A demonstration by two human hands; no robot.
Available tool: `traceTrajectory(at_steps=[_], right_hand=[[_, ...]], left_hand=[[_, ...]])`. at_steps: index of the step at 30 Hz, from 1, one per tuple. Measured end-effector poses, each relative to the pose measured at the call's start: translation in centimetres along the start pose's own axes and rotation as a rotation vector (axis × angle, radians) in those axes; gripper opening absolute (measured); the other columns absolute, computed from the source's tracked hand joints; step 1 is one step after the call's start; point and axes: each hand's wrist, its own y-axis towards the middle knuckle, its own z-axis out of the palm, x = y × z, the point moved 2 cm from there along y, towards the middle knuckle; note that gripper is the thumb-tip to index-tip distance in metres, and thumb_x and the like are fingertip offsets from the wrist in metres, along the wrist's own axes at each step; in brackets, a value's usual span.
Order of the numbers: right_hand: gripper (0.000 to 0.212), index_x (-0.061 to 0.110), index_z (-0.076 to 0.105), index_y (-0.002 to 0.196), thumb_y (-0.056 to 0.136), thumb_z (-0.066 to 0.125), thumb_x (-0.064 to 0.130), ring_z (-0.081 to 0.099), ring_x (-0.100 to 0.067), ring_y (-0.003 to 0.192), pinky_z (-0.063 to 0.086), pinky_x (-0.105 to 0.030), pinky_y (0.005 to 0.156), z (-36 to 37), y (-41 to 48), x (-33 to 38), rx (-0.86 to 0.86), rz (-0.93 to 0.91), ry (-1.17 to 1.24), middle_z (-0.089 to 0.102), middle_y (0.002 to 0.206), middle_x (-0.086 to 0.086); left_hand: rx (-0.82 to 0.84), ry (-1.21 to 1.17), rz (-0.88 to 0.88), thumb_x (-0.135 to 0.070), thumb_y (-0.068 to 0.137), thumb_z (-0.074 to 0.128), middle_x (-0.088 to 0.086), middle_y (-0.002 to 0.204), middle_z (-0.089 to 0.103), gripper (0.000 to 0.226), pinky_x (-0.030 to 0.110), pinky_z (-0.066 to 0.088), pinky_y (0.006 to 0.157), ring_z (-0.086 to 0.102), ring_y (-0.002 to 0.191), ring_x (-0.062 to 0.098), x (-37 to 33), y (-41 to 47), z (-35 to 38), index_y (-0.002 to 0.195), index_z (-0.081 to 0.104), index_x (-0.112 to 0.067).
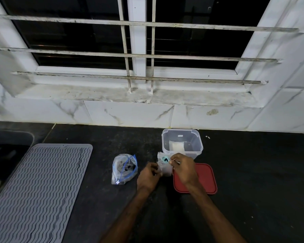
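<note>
Small clear pouch (162, 165), teal piece (165, 159) inside, was held over the dark surface (253, 172), just in front of the clear tub (199, 146). Left hand (148, 176): fingers curled round the pouch's lower left edge. Right hand (183, 168): fingers pinched a thin pale stick (174, 160) at the pouch's top (tip too small to tell). Red lid (206, 179) lay beneath the right wrist. Zip bag (124, 169) sat near the left hand, and the grey ridged mat (42, 181) was farther left.

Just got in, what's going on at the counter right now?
At the dark counter a person works on a small clear pouch with a teal piece inside. The left hand grips the pouch's lower edge; the right hand pinches what looks like a thin stick at its top. Behind stands an open clear tub, a red lid beside it; a zip bag lies left.
</note>
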Motion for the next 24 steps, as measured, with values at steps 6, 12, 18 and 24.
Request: traceTrajectory(at_steps=[6, 12, 18, 24], right_hand=[[0.015, 0.024, 0.068, 0.101, 0.09, 0.058, 0.021, 0.062, -0.014, 0.086, 0.049, -0.026, 0.073, -0.2, -0.8, 0.0, 0.122, -0.019, -0.239, 0.069, 0.097, 0.004], [0.023, 0.026, 0.069, 0.093, 0.073, 0.076, 0.019, 0.067, -0.015, 0.08, 0.051, -0.028, 0.059, -0.1, -1.4, 0.5, 0.062, -0.287, -0.601, 0.071, 0.09, 0.007], [0.04, 0.029, 0.07, 0.078, 0.047, 0.089, 0.012, 0.064, -0.012, 0.058, 0.041, -0.021, 0.041, 0.0, -2.1, 0.0, -0.058, -0.407, -0.597, 0.068, 0.07, 0.011], [0.012, 0.029, 0.072, 0.096, 0.086, 0.068, 0.026, 0.069, -0.018, 0.079, 0.052, -0.03, 0.064, -0.2, -1.5, -0.4, -0.136, -0.022, -0.143, 0.074, 0.085, 0.007]], left_hand=[[0.008, -0.002, -0.017, -0.036, 0.08, 0.072, -0.014, 0.093, 0.066, 0.029, 0.028, 0.05, 0.076, 0.062, 0.087, 0.007, -0.3, 0.1, 0.0, 0.105, 0.058, -0.031], [0.003, 0.028, -0.029, -0.037, 0.082, 0.069, -0.012, 0.099, 0.067, 0.029, 0.025, 0.045, 0.073, 0.061, 0.089, 0.008, -0.9, 0.0, 0.3, 0.107, 0.057, -0.029], [-0.004, 0.062, -0.033, -0.039, 0.085, 0.067, -0.015, 0.095, 0.059, 0.03, 0.023, 0.039, 0.073, 0.054, 0.086, 0.004, -1.3, -0.4, 0.0, 0.111, 0.056, -0.027], [0.007, 0.048, -0.032, -0.037, 0.082, 0.068, -0.014, 0.098, 0.065, 0.03, 0.032, 0.051, 0.082, 0.064, 0.094, 0.011, -1.4, -0.5, 0.0, 0.108, 0.055, -0.03]])
